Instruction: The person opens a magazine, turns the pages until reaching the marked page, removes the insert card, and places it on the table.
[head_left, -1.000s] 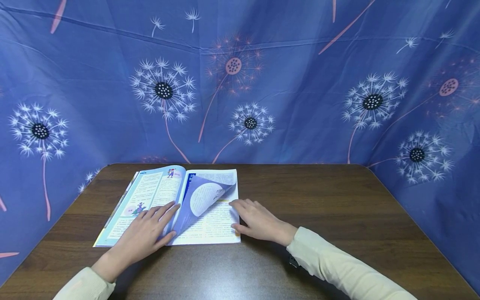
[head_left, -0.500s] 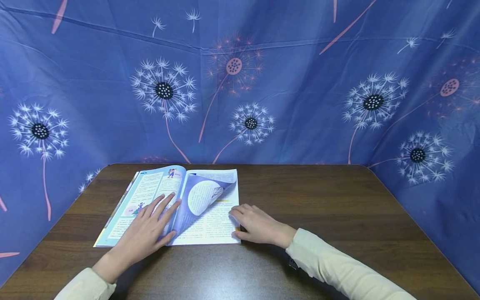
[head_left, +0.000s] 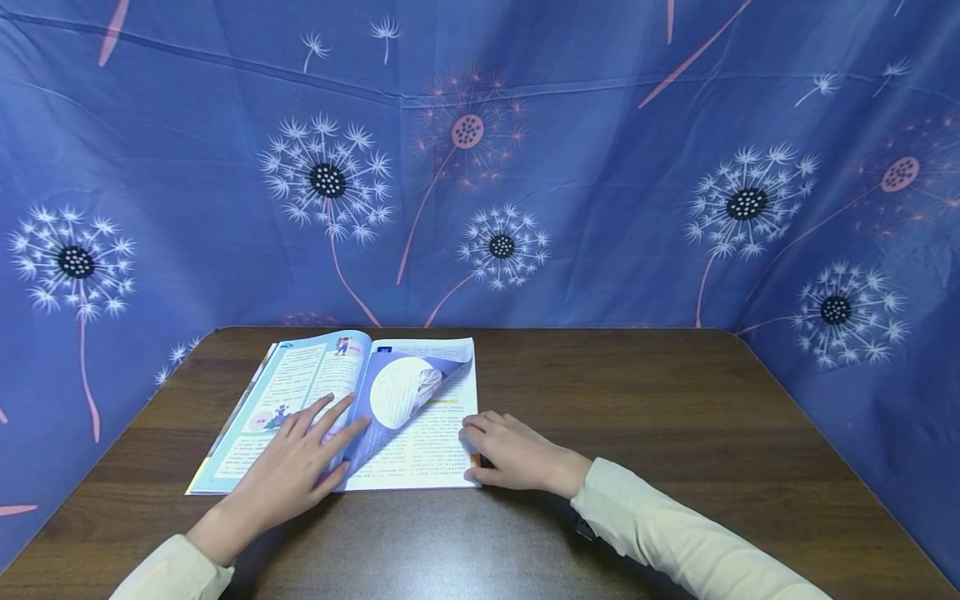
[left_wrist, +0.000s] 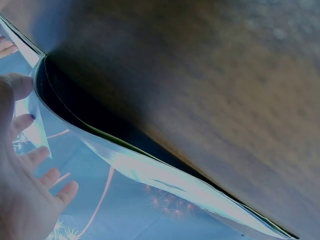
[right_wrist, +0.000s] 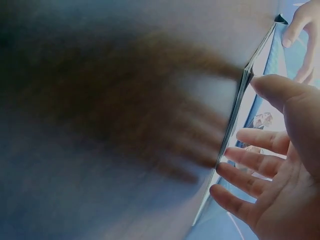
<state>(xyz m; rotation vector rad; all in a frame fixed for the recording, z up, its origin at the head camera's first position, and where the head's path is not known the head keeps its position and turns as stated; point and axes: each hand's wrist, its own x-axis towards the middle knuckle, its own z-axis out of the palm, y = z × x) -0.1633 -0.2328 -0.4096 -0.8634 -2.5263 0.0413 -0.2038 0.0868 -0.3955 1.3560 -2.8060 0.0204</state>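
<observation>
An open magazine (head_left: 258, 383) lies on the left half of the table. Its right-hand leaf, a purple page (head_left: 367, 400) with a white circle, curls diagonally up and over to the left, baring a white printed page (head_left: 431, 454) below. With fingers spread, my left hand (head_left: 288, 467) rests on the left page by the fold, its index fingertip at the purple leaf. At the magazine's right edge, my right hand (head_left: 517, 454) touches the sheet with slightly bent fingers. In the right wrist view, the thumb (right_wrist: 280, 92) meets the corner of the page stack (right_wrist: 232, 120).
The brown wooden table (head_left: 637, 400) stretches right of the magazine. A blue cloth with dandelion prints (head_left: 600, 167) hangs behind the table and along both sides. A small dark object (head_left: 585, 529) shows under the right sleeve.
The purple leaf has curled a little further left, showing more of its picture. My left index finger has shifted right onto it. My right hand has moved slightly down along the edge.
</observation>
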